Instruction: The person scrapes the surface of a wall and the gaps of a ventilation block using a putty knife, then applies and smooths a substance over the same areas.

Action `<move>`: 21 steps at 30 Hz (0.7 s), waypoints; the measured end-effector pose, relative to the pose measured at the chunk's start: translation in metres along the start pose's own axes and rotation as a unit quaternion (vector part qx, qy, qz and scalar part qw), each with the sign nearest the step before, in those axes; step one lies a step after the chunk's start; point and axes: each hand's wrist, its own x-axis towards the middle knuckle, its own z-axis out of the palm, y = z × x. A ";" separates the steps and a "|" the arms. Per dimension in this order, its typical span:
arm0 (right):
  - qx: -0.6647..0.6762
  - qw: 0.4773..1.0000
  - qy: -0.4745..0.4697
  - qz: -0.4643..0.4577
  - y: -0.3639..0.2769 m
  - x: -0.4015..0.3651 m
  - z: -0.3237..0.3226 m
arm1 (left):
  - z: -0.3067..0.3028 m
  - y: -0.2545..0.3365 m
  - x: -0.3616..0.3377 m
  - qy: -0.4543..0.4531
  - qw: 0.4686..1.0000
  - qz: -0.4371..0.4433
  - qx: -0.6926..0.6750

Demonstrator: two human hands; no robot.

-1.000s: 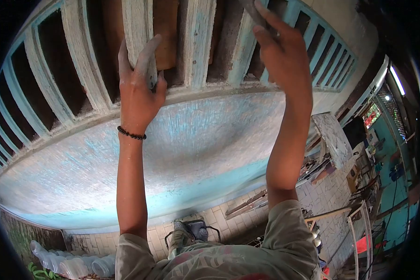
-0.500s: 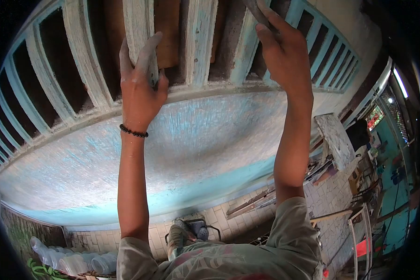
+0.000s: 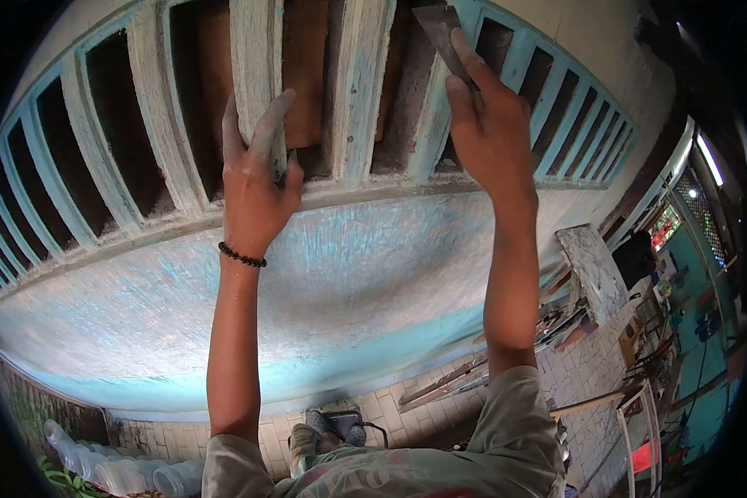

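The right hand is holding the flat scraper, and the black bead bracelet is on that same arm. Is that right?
Not quite: the black bead bracelet is on the left arm, as the head view shows. The right hand does hold the flat scraper.

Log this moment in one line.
left hand: spread on pale slat | right hand: holding flat scraper | scraper contact: unclear | wall below: patchy blue
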 end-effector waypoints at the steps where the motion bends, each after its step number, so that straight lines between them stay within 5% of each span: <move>1: -0.002 1.000 -0.021 0.016 0.000 0.004 -0.004 | 0.000 -0.001 0.000 -0.002 1.000 0.001 0.008; 3: -0.008 0.997 -0.066 0.048 0.002 0.014 -0.019 | 0.002 -0.002 -0.002 -0.007 1.000 0.002 0.022; 15: -0.112 0.945 -0.214 -0.220 0.069 0.076 -0.075 | 0.006 -0.002 -0.003 -0.011 0.999 -0.005 0.043; 21: -0.129 0.924 -0.259 -0.251 0.077 0.099 -0.083 | 0.004 0.002 0.001 -0.016 1.000 -0.021 0.011</move>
